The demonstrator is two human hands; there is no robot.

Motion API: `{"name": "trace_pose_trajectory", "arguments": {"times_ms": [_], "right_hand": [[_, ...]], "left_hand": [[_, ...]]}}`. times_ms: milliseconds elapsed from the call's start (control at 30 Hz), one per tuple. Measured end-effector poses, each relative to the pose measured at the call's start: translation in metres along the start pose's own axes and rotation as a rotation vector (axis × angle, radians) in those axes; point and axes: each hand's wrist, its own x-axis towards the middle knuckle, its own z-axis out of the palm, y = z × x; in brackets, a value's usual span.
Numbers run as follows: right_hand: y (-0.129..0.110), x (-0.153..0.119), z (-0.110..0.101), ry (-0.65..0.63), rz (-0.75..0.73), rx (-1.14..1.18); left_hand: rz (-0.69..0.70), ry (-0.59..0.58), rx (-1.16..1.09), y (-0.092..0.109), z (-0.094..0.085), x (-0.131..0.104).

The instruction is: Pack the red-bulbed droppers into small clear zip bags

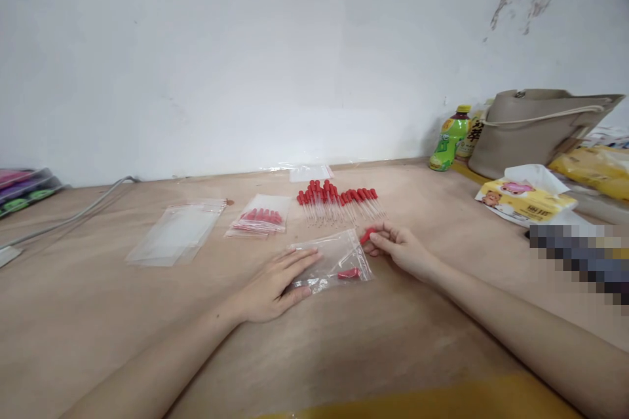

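Note:
A clear zip bag (331,250) lies flat in front of me, its mouth towards the right. My left hand (278,285) rests on the bag's left end with fingers stretched out. Inside the bag, near its lower right corner, is a red-bulbed dropper (348,273). At the bag's mouth, my right hand (396,245) pinches another dropper by its red bulb (367,236); I cannot make out its glass tube clearly. Just beyond the bag lie several loose droppers (322,200) with clear tubes pointing towards me, in two groups.
A stack of flat clear bags (179,232) lies on the left. Beside it are bags holding red-bulbed droppers (263,216). At the right stand a green bottle (449,139), a grey-beige bag (535,134) and a tissue pack (528,200). A grey cable (93,200) crosses the far left.

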Motion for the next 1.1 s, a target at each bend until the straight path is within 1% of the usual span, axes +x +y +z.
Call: {"name": "trace_pose_trajectory", "arguments": {"times_ms": [133,233,367,433,533,600,667,733,800,833,867,933,1000,1033,1100], "right_hand": [[-0.004,-0.003,-0.012,-0.184,-0.051,-0.375],[-0.008,-0.003,-0.013,-0.255,-0.150,-0.559],[-0.007,-0.001,-0.004,-0.336,-0.326,-0.558],[-0.004,-0.001,0.002,-0.323,-0.365,-0.553],[0.001,0.000,0.008,-0.259,-0.308,-0.538],[0.001,-0.001,0.010,-0.240,-0.273,-0.528],[-0.001,-0.003,0.010,-0.258,-0.295,-0.550],[-0.004,-0.004,0.009,-0.306,-0.340,-0.577],[-0.005,-0.003,0.006,-0.341,-0.346,-0.583],[-0.005,-0.001,0.003,-0.319,-0.321,-0.592],[-0.004,0.002,0.000,-0.263,-0.282,-0.618],[-0.002,0.012,-0.009,-0.060,-0.203,-0.724],[-0.003,0.026,-0.017,0.167,-0.174,-0.869],[-0.005,0.033,-0.019,0.256,-0.180,-0.936],[-0.011,0.049,-0.022,0.386,-0.194,-1.046]], "left_hand": [[-0.008,-0.003,-0.002,0.000,0.000,0.000],[0.009,0.011,0.001,0.000,0.000,0.001],[0.026,0.023,0.006,0.001,0.000,0.001],[0.030,0.027,0.009,0.001,0.001,0.001],[0.033,0.036,0.015,0.000,0.002,0.000],[0.026,0.034,0.021,-0.001,0.003,0.000],[0.026,0.026,0.028,-0.003,0.004,0.001],[0.038,0.014,0.039,-0.004,0.004,0.001],[0.048,-0.001,0.049,-0.004,0.003,0.002],[0.049,-0.011,0.053,-0.004,0.002,0.002],[0.049,-0.022,0.056,-0.004,0.002,0.002],[0.051,-0.041,0.059,-0.004,0.001,0.003],[0.061,-0.052,0.061,-0.005,0.001,0.003],[0.066,-0.054,0.061,-0.005,0.001,0.003],[0.072,-0.056,0.061,-0.006,0.002,0.003]]}}
